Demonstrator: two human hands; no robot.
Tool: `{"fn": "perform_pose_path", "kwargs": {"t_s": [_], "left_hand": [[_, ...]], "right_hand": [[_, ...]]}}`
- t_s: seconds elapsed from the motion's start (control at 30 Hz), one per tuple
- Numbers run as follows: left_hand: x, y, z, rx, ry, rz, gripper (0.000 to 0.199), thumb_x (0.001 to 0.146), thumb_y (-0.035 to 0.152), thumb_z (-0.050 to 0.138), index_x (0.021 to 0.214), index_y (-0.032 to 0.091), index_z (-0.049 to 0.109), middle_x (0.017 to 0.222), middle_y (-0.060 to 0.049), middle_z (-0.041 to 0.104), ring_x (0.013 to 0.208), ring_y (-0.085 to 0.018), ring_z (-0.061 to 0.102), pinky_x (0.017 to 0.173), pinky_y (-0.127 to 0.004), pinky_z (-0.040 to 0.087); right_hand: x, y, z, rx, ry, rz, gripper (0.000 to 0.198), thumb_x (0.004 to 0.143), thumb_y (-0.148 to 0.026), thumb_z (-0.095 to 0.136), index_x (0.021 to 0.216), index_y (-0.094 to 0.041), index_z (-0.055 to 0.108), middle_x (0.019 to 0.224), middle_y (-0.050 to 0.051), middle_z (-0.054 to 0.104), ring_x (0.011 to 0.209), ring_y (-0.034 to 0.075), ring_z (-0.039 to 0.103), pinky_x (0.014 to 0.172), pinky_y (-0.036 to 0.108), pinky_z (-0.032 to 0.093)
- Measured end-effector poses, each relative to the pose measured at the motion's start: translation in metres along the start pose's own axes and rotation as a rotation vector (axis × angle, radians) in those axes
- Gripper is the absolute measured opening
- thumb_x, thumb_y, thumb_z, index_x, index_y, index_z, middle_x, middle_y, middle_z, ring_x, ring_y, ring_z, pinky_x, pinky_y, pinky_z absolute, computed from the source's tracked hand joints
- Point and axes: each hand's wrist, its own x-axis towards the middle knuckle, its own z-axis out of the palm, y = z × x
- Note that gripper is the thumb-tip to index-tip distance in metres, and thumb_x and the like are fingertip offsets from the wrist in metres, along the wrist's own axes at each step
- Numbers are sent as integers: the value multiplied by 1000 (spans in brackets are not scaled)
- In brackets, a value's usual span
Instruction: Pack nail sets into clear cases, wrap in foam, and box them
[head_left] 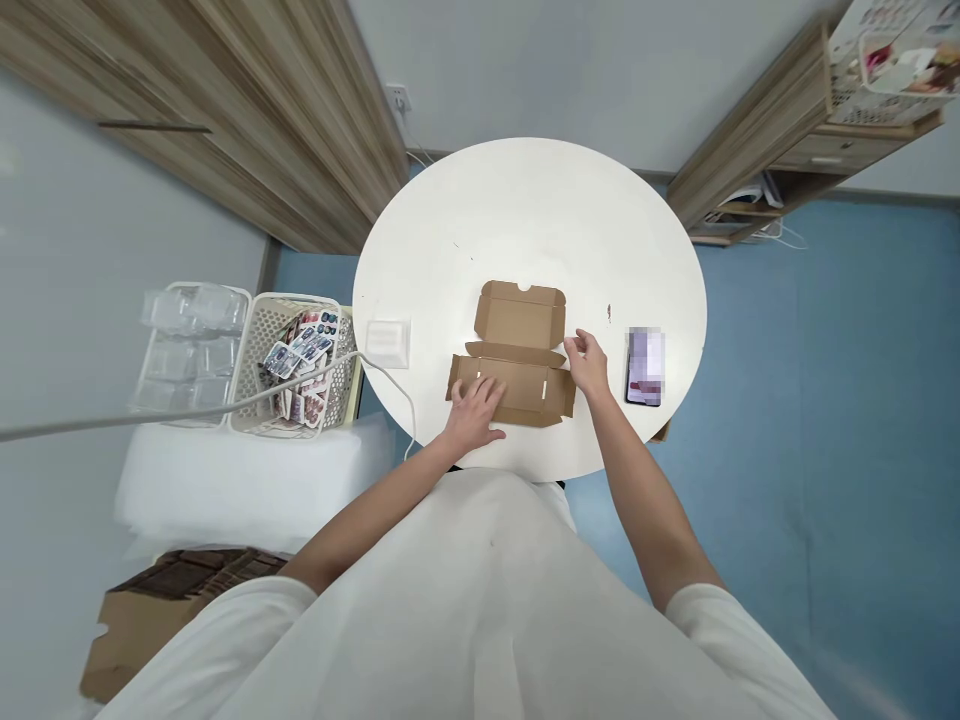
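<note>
An unfolded brown cardboard box (517, 325) lies flat on the white round table, its creased panels and side flaps spread out. My left hand (474, 412) rests palm down on its lower left part, fingers stretched over the panel and thumb out to the side. At the box's right edge, by the gap between the upper and lower panels, is my right hand (588, 364). Its fingers are loosely bent and apart, with nothing visible in them; whether the fingertips touch the cardboard I cannot tell.
A phone (645, 367) lies right of my right hand on the round table (525, 200). A small white square object (388, 344) sits at the left, near a cable (300, 380). Baskets hold printed cards (304, 350) and clear plastic packs (191, 345). Stacked cardboard (142, 635) stands lower left.
</note>
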Motion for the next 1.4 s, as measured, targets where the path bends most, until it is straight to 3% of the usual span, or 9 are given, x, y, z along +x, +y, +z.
{"fn": "perform_pose_path", "kwargs": {"t_s": [0.13, 0.3, 0.57, 0.87, 1.03, 1.1, 1.17, 1.27, 1.4], "left_hand": [[9, 2, 6, 40, -54, -55, 82, 67, 31, 66, 138, 25, 25, 143, -14, 30, 129, -33, 30, 106, -52, 8], [15, 1, 3, 51, -49, -80, 79, 70, 22, 59, 140, 24, 23, 145, -15, 27, 129, -32, 31, 105, -51, 11], [31, -2, -10, 148, 11, -147, 106, 59, 39, 73, 143, 15, 13, 149, -19, 3, 136, -37, 0, 105, -55, 3], [41, -9, -11, 167, 61, -18, 123, 47, 39, 80, 143, 14, 7, 149, -18, 5, 136, -37, -8, 105, -56, -6], [38, -10, -7, 178, 35, 40, 114, 53, 41, 76, 143, 14, 11, 148, -17, 17, 136, -35, -5, 106, -56, -4], [35, -10, -6, 202, 28, 57, 111, 55, 42, 74, 143, 14, 13, 147, -16, 20, 137, -34, -3, 106, -56, -3], [30, -11, -5, 223, 35, 71, 108, 55, 43, 73, 142, 14, 15, 147, -15, 21, 137, -34, -1, 107, -56, -2], [23, -11, -1, 232, 44, 89, 109, 54, 43, 74, 142, 13, 17, 146, -15, 23, 137, -34, 0, 107, -56, 0], [17, -11, 4, 219, 36, 134, 113, 50, 46, 75, 142, 14, 17, 147, -15, 21, 136, -36, -2, 107, -57, 1]], "right_hand": [[33, -4, 8, -56, -144, 69, 43, 79, -56, 43, 96, -20, 60, 96, 6, 65, 85, 19, 58, 77, 32, 41], [40, 4, 18, -215, -161, 24, 32, 84, -42, 36, 70, -21, 56, 72, 3, 65, 71, 17, 57, 68, 29, 39], [34, 6, 15, -245, -226, -17, 27, 82, -32, 36, 59, -21, 46, 62, 2, 61, 63, 16, 56, 62, 26, 38], [14, -6, 2, -356, -276, -65, 26, 79, -27, 38, 55, -21, 46, 58, 2, 56, 53, 14, 45, 54, 27, 32], [-8, -13, 3, -502, -234, -49, 31, 85, -33, 31, 77, -19, 58, 70, 5, 61, 65, 18, 52, 61, 29, 37], [-24, -15, 4, -595, -126, -113, 37, 85, -39, 33, 105, -18, 56, 95, 11, 62, 86, 23, 54, 74, 34, 38], [-46, -16, 6, -704, -3, -254, 59, 80, -47, 42, 128, -14, 39, 125, 17, 48, 113, 30, 43, 89, 43, 32], [-80, -10, 13, -857, -159, -492, 79, 74, -55, 49, 138, -14, 24, 143, 17, 28, 130, 32, 22, 100, 50, 17], [-106, 6, 27, -1009, -314, -484, 98, 66, -55, 60, 142, -14, 12, 147, 16, 20, 135, 31, 13, 103, 53, 10]]}}
